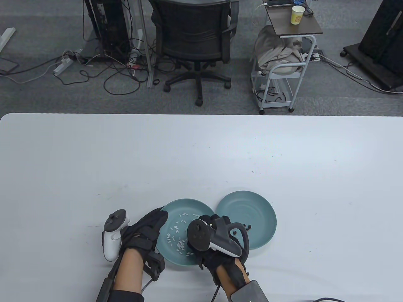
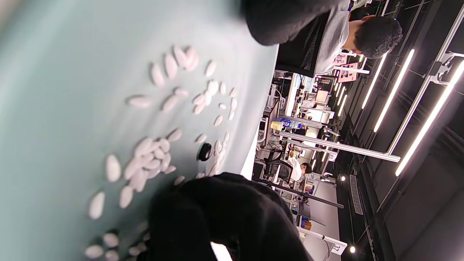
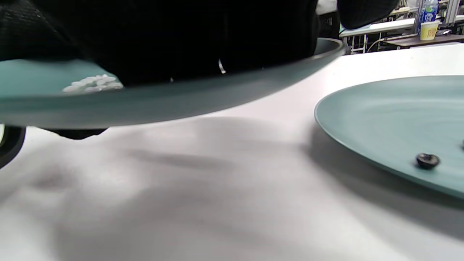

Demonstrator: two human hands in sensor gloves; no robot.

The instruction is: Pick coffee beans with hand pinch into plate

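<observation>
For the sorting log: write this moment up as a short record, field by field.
left plate: holds scattered white grains and one dark bean
right plate: few dark beans near its left edge
plates: side by side, rims close
left hand: rests on left plate's left rim
right hand: over left plate, fingertips hidden
table: white

Left hand (image 1: 143,231): black glove with black straps across the back.
Left tracker (image 1: 112,235): white, with a dark round top.
Right hand (image 1: 217,239): black glove.
Right tracker (image 1: 214,236): black and white, with a black ring.
Arms: bare skin, dark bands, thin black cables.
</observation>
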